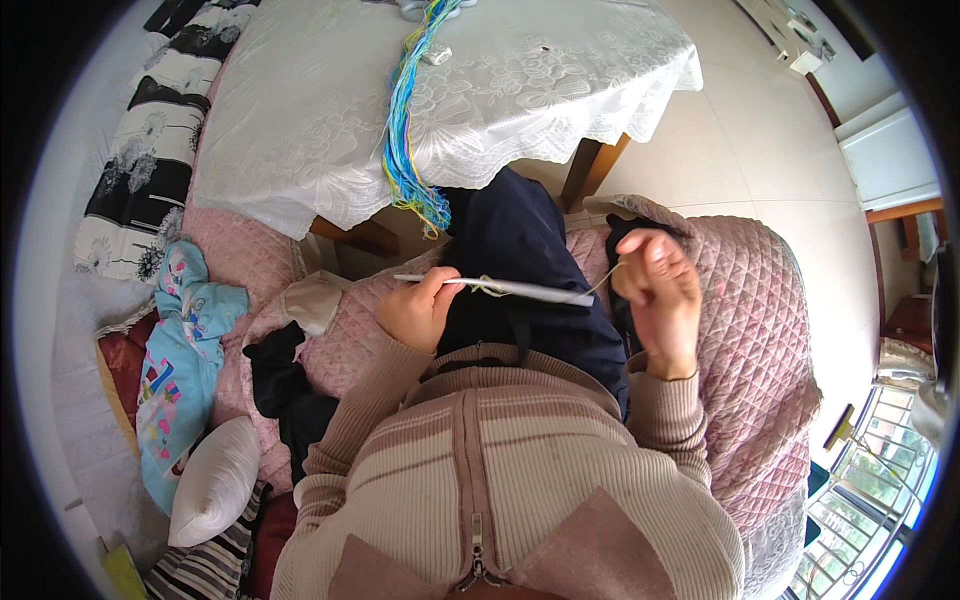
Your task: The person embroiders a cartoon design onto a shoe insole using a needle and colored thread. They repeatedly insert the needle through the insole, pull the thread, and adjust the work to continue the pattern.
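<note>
My left hand (418, 309) grips a slim white stick or strip (544, 290) near one end, thumb on top. The stick lies roughly level above my lap, its far end blurred. Around it, close to my left thumb, a pale yellow-green thread (489, 285) is looped. From the stick the thread runs to my right hand (658, 296), which is raised beside the free end with its fingers curled and holds the thread. Over the front edge of the table hangs a bundle of blue and yellow-green threads (401, 127).
A white lace tablecloth (300, 142) covers the table before me, with a wooden leg (594, 169) below. I sit on a pink quilted cover (750, 352). To the left lie black cloth (281, 375), a light blue printed garment (180, 360) and a white pillow (215, 480).
</note>
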`<control>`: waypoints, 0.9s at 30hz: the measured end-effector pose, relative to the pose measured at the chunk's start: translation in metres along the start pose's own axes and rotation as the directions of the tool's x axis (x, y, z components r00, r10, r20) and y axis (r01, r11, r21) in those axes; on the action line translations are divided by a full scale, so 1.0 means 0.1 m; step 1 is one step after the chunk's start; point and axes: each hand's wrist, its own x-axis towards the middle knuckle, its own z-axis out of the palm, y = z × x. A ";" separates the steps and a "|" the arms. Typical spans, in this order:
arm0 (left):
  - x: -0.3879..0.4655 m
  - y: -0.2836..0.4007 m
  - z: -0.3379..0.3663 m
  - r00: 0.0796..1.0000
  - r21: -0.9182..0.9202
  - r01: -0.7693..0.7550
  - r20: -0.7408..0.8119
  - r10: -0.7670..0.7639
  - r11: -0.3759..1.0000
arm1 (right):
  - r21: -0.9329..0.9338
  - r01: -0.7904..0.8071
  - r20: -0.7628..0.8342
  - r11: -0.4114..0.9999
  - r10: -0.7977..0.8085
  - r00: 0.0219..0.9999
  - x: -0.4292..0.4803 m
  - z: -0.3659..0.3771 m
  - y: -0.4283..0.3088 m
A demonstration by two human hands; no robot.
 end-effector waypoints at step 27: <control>0.02 0.12 -0.22 0.944 -0.614 0.251 -0.016 -0.329 0.748 | -0.597 0.450 0.297 0.665 -0.338 0.893 0.30 0.97 0.51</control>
